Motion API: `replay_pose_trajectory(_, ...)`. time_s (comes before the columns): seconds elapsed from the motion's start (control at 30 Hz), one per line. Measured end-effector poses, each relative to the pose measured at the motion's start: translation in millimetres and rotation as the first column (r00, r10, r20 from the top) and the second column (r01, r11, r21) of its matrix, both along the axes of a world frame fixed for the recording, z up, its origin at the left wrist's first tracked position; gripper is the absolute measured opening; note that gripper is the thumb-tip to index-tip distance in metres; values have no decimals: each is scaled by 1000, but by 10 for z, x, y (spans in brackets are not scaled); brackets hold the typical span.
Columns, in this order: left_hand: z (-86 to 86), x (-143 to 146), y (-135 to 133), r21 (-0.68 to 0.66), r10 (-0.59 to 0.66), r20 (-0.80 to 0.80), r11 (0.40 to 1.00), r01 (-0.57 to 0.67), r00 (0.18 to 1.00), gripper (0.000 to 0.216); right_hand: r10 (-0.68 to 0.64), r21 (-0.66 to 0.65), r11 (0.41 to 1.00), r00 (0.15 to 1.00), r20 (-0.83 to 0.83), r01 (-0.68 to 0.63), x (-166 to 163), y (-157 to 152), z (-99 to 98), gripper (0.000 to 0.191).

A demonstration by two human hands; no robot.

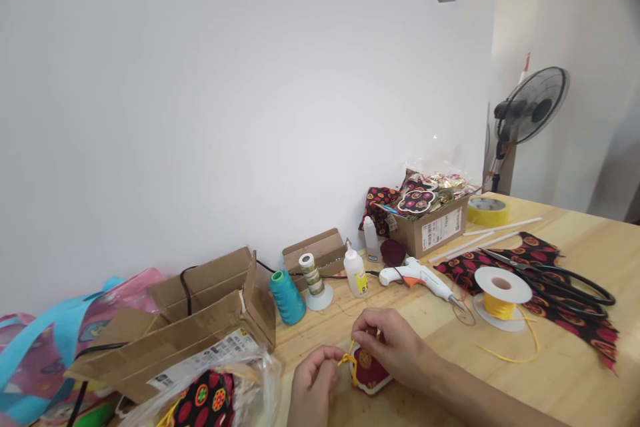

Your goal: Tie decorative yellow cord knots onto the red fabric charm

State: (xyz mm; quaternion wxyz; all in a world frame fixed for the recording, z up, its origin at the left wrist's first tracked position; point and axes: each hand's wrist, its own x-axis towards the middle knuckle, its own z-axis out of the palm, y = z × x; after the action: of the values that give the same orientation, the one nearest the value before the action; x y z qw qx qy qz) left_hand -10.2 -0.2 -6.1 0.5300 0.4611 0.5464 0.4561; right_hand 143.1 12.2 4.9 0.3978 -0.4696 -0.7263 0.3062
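Note:
A small dark red fabric piece with a pale edging and a gold pattern lies low in the view, between my hands. Yellow cord loops along its left side. My left hand pinches the cord in thumb and fingertips. From above and to the right, my right hand reaches over the piece, its fingers closed at the cord's upper end. Part of the piece is hidden under that hand. A spool of yellow cord with a loose tail stands to the right.
Behind my hands are a glue bottle, a white glue gun and a teal thread cone. Black-handled scissors rest on patterned cloth. Cardboard boxes stand left and at the back. A fan is beyond.

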Motion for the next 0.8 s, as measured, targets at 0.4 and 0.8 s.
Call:
replay_pose_trajectory(0.4,-83,6,45,36,-43,84,999,40,996,26,-8,-95,995,995,-97,-1,0,39,-44,16)
replay_pose_trajectory(0.8,-31,44,29,36,-84,107,996,80,991,22,-26,-324,923,807,-590,-208,-59,114,-93,33)
